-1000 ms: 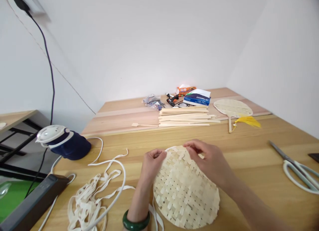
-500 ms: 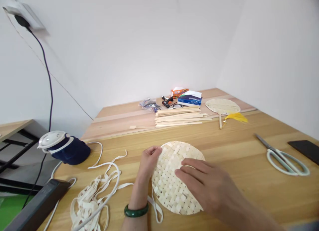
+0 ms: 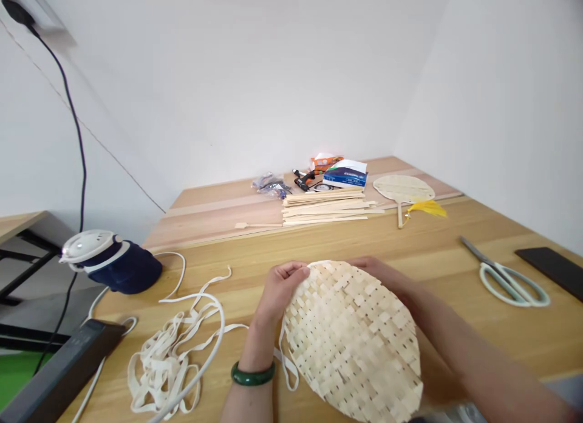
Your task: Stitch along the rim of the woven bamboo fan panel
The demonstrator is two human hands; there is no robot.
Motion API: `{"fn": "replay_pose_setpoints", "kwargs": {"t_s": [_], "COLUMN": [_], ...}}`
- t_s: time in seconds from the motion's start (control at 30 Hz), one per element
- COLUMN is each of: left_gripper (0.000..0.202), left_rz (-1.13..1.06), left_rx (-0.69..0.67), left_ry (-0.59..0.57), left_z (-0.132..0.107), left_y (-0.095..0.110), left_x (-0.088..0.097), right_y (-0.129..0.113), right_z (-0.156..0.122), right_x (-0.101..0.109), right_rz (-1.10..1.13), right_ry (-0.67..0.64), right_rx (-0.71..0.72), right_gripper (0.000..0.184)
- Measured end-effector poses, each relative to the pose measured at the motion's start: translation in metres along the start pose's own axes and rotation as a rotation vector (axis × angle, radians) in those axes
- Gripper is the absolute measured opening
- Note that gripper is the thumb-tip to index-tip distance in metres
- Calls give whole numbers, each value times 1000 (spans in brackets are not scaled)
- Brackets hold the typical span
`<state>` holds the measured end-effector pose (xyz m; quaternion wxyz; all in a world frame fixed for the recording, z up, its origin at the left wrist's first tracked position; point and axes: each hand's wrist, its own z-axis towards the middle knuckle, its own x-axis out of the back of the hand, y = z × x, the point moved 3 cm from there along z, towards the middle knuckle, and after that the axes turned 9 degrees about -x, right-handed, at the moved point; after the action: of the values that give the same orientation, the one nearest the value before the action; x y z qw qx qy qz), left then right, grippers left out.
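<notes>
Disc [image 3: 353, 338], round, pale, woven, by wooden surface's [image 3: 437, 271] near edge: left hand [image 3: 282, 289] pinching rim; right hand [image 3: 380, 272] behind, grip hidden; tangled flat white fabric ribbon [image 3: 157, 356] could snag.

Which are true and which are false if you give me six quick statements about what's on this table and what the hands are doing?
1. The left hand grips the edge of the woven disc. True.
2. The right hand lies flat on the disc's near face. False: it is behind the disc, mostly hidden.
3. The green bangle is on the right wrist. False: it is on the left wrist.
4. The yellow tassel lies beside the handled fan. True.
5. The scissors lie left of the disc. False: they lie right of it.
6. The wooden strips lie beyond the disc. True.
</notes>
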<state>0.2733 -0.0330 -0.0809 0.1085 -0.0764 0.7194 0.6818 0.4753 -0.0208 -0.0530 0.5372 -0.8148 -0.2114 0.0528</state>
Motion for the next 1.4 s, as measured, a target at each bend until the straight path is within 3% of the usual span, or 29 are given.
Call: {"fn": "replay_pose_setpoints", "kwargs": {"t_s": [0.17,0.33,0.53,0.6,0.7,0.83,1.03,1.13,1.23,1.4], "left_gripper": [24,22,19,19,19,19,19,19,20,20], "left_rz": [18,33,35,26,29,37,67,56,43,50], "left_rx": [34,58,100,117,141,195,214,216,212,210], "left_ry": [-26,-7,-36,-31,7,-17,-42,-51,-46,-49], "left_z": [2,6,7,7,7,8,10,9,8,7], "left_y": [-3,-3,-8,-10,-12,-17,-20,-19,-16,-11], "left_x": [2,9,5,4,4,2,-3,-2,-1,-1], "right_y": [-8,-8,0,7,17,23,21,18,18,29], "right_z": [27,49,62,69,85,95,87,89,94,94], "right_x": [-30,-38,-40,-39,-32,-16,-6,10,39,79], "right_rz": [30,127,298,360,546,688,815,819,771,551], "right_ry": [-34,-79,-380,-396,-267,-81,-103,-30,186,731], "right_rx": [60,-10,-73,-95,-89,30,36,82,205,334], "right_gripper": [19,24,21,24,26,26,14,14,23,24]}}
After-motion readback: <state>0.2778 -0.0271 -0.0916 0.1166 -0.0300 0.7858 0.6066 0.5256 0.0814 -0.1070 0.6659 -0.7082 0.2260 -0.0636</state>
